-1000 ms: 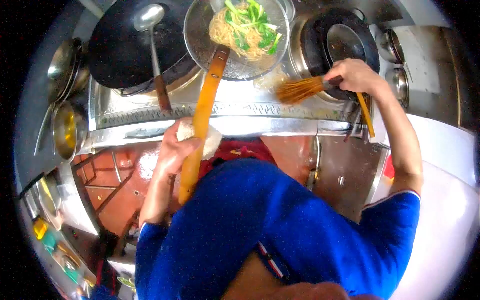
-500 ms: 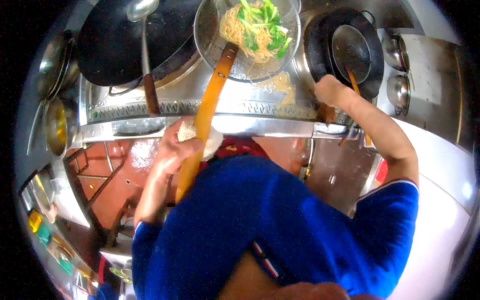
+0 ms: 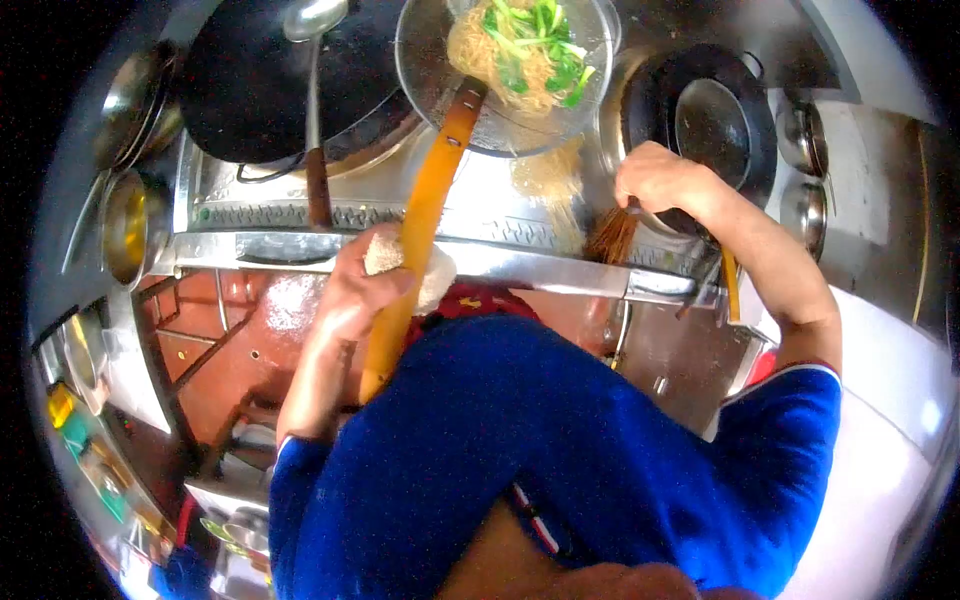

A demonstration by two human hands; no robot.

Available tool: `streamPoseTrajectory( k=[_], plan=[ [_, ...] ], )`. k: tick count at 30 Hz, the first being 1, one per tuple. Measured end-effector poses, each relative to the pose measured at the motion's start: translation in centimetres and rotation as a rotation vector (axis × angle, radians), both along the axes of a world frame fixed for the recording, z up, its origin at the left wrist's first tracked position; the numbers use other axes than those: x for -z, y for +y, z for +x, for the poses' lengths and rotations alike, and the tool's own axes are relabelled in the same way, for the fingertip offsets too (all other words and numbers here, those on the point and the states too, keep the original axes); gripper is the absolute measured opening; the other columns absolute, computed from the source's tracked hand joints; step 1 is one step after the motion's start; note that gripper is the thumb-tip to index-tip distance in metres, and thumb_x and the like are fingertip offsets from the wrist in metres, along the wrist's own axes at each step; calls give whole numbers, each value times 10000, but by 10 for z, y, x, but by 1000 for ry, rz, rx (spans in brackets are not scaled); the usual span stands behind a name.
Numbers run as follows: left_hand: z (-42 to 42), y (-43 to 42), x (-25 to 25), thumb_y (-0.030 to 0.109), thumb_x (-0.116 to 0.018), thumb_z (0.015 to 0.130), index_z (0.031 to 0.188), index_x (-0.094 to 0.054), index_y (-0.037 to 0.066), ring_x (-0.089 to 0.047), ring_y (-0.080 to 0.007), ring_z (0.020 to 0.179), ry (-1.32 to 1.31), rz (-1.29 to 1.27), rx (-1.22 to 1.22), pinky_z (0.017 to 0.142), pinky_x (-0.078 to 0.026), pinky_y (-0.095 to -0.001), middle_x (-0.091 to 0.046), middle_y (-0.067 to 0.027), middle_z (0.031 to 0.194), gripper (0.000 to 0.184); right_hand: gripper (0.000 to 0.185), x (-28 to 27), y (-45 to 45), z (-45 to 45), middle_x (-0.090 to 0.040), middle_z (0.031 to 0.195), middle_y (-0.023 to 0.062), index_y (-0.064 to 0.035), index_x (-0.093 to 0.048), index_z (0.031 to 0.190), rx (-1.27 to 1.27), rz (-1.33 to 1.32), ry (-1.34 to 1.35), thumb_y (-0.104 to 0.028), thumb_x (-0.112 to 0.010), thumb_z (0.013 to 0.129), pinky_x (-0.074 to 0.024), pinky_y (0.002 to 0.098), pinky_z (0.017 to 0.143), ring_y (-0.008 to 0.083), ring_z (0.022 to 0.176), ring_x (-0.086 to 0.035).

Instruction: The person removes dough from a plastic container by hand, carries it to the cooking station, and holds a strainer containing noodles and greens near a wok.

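My left hand [image 3: 365, 285] is closed around the long wooden handle [image 3: 428, 210] of a large strainer, with a pale folded cloth [image 3: 436, 280] in the same grip. Noodles [image 3: 475, 55] and green leafy vegetables [image 3: 530, 40] lie in the strainer bowl [image 3: 425, 100] at the top of the view. My right hand [image 3: 660, 180] is shut on a bamboo wok brush [image 3: 613, 236], whose brown bristles point down to the stovetop near its front edge. Beside the bristles, thin pale strands [image 3: 550, 185] are spread on the metal.
A big black wok [image 3: 260, 100] stands at the left, a ladle [image 3: 314, 120] lying across it. At the right sits a smaller dark wok [image 3: 755, 140] with a round pan inside. A yellow handle [image 3: 730, 285] hangs by the front edge. Metal bowls [image 3: 130, 230] line both sides.
My right hand has moved left with the brush, and its bristles now show splayed against the stovetop. My left hand keeps its grip on the strainer handle. The whole view has shifted slightly.
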State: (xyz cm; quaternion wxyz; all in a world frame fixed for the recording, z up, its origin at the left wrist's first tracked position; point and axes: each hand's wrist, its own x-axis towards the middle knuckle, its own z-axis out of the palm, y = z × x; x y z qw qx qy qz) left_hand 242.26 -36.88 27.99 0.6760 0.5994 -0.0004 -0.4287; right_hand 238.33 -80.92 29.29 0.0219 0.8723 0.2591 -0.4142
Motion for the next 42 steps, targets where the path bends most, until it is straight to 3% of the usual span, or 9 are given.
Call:
streamPoseTrajectory(
  k=[9,14,21,25,28,31,33,36,42],
  plan=[
    [3,-3,-4,7,-701,758,1237,-572,-13,-623,-133,846,8,36,-27,752,-517,-259,-666,-73,1006,496,245,-74,9,29,-671,834,103,-173,-744,888,74,-11,-171,-66,-666,682,-504,442,708,342,858,-647],
    [4,-1,-6,-6,-696,768,1247,-564,-15,-631,-132,810,12,9,-24,715,-522,-259,-669,-73,985,497,227,-28,10,15,-708,879,85,-144,-753,883,86,226,-154,-67,-679,683,-513,414,735,314,880,-655],
    [1,5,-2,-30,-683,777,1264,-544,-21,-638,-136,777,-17,46,-24,689,-523,-261,-672,-91,978,507,363,-80,-8,-1,-686,964,90,-163,-742,1005,234,23,-251,-14,-641,690,-500,435,791,327,946,-641],
    [2,7,-1,-35,-678,781,1272,-534,-16,-644,-144,778,33,11,-34,688,-526,-265,-673,-103,977,512,301,-28,0,-15,-718,886,94,-195,-758,919,203,248,-178,-73,-640,670,-522,447,750,327,901,-660],
    [1,9,2,-33,-676,786,1262,-541,-11,-645,-144,783,29,-36,-12,688,-528,-267,-674,-97,982,495,329,-34,-17,-4,-708,947,98,-203,-744,975,254,94,-233,-95,-665,674,-521,449,784,325,956,-649],
    [-1,10,0,-31,-669,791,1260,-541,-11,-645,-143,792,71,-38,-32,690,-529,-266,-674,-89,989,486,353,-80,-34,-21,-678,964,121,-130,-720,1031,369,133,-382,-54,-678,689,-507,449,811,345,957,-640],
    [0,10,0,-33,-662,794,1257,-545,-10,-645,-142,798,34,-35,-15,694,-530,-266,-675,-85,992,478,393,-122,-38,-37,-685,989,97,-186,-724,1055,461,68,-371,-37,-690,692,-520,435,831,329,980,-640],
    [0,14,-3,-38,-655,795,1246,-552,-9,-641,-140,800,4,-31,-8,698,-531,-269,-674,-81,987,464,486,-161,-53,-85,-680,1062,121,-71,-690,1153,799,118,-376,90,-695,694,-517,332,887,256,994,-664],
    [-1,32,-14,7,-661,766,1149,-607,10,-611,-130,787,-56,60,71,704,-510,-264,-652,-52,951,386,434,-101,-82,-194,-660,1220,101,-90,-617,1306,1507,274,-895,-62,-664,875,-472,292,941,185,1078,-623]
  ],
)
